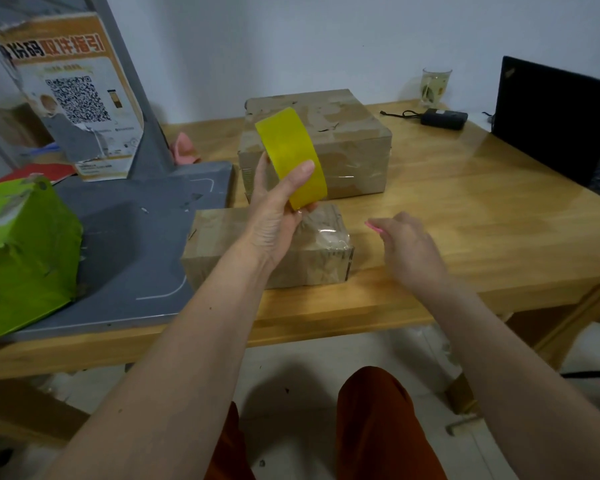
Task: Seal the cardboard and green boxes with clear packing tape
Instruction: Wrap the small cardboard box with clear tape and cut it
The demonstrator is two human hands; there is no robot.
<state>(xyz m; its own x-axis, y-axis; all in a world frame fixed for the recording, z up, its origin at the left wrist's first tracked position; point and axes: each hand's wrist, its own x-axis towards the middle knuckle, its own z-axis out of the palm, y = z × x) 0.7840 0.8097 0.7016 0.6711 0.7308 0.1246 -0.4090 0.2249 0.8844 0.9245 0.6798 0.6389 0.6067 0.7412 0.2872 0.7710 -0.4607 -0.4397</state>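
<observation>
Holding the tape roll point(290, 157) clamped in our left hand point(278, 216) above the near cardboard box point(222, 251), our right hand point(409, 247) hovered, fingers loosely curled around something pink; next, probably finding the tape's end

The torn poster point(71, 95) — mirrored orange heading "取件指引" — carries a QR code point(78, 98).
</observation>
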